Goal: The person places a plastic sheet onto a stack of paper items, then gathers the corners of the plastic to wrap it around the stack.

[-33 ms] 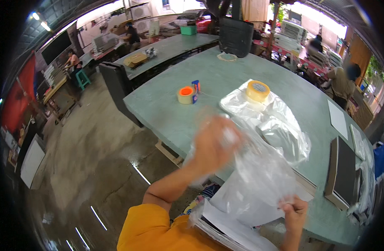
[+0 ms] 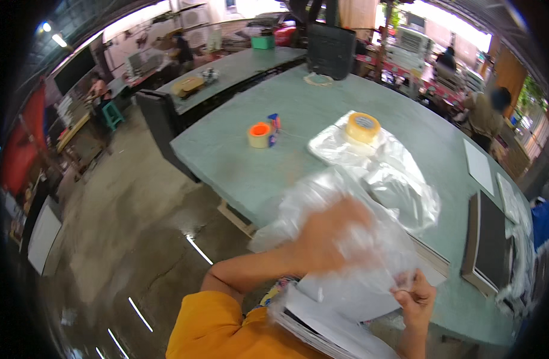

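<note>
A clear plastic bag (image 2: 304, 200) spreads crumpled over the near edge of the green table. My right hand (image 2: 417, 297) pinches the bag's edge between thumb and fingers. Blurred by motion, my left hand (image 2: 334, 233) is over the middle of the bag; its fingers cannot be made out. Under the bag shows a flat white sheet or panel (image 2: 376, 305). Against my body, below my hands, rests a stack of white sheets (image 2: 322, 320) with a dark layer in it. Beyond the bag lies a pile of clear plastic bags (image 2: 403, 194), with a yellowish tape roll (image 2: 363, 127) on top.
On the green table (image 2: 226, 161) stands a tape dispenser (image 2: 262, 134) with an orange core. At the right lie a dark flat box (image 2: 487, 242) and a white panel (image 2: 479, 167). A black chair back (image 2: 331, 51) stands beyond. Other people work farther off.
My left hand has moved right and down across the bag. The bag now billows out to the left. My right hand keeps its pinch, almost in place.
</note>
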Motion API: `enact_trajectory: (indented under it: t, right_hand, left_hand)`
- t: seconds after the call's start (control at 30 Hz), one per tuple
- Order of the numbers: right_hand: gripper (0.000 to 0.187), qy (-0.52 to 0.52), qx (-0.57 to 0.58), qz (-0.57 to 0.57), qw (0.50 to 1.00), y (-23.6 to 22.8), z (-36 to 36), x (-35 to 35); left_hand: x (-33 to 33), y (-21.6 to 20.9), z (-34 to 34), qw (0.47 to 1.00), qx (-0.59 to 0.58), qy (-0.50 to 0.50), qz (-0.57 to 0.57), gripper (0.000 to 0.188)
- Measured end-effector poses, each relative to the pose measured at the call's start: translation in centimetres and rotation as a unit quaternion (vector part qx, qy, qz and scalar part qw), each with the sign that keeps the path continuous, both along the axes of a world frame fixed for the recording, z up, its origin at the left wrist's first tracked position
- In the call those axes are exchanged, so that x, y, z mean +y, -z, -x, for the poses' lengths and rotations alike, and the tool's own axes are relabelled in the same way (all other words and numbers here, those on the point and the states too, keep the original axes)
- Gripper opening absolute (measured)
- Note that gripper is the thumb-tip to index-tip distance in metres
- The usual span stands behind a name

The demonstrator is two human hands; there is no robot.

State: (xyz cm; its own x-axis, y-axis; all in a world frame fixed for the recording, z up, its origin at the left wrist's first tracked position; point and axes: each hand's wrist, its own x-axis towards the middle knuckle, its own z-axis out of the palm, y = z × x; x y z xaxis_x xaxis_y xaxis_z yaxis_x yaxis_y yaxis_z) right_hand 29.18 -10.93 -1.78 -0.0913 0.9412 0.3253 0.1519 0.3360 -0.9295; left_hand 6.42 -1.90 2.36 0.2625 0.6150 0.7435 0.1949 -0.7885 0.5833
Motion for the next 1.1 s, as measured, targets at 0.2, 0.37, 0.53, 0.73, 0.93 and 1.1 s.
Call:
enact_trajectory:
  t: [0.2, 0.37, 0.53, 0.73, 0.93, 1.1]
  right_hand:
    - [0.023, 0.126, -0.018, -0.179, 0.976, -5.7, 2.0, 0.2]
    - [0.022, 0.109, 0.002, 0.145, 0.983, -4.2, -0.1, -0.5]
    - [0.028, -0.435, -0.086, 0.066, 0.894, -1.2, 1.2, 0.3]
    - [0.045, -0.516, 0.135, 0.267, 0.803, -1.8, -4.9, -0.6]
    - [0.023, -0.192, -0.57, 0.207, 0.772, -2.7, -4.4, -2.9]
    - [0.031, -0.275, -0.287, -0.066, 0.915, -6.9, -5.2, -4.7]
  left_hand:
    - [-2.6, 1.5, -3.9, 0.884, 0.189, 0.34, 0.257, 0.018]
    - [-0.8, 2.2, -3.6, 0.939, 0.108, 0.301, 0.124, 0.013]
    - [-0.3, -0.4, -2.8, 0.804, -0.024, 0.392, 0.447, 0.013]
    - [3.3, 1.0, -0.7, 0.777, 0.19, 0.508, 0.321, 0.016]
    - [1.6, 0.5, 0.5, 0.707, 0.391, 0.571, 0.146, 0.016]
    - [0.5, 2.0, 0.2, 0.825, 0.544, 0.15, 0.023, 0.008]
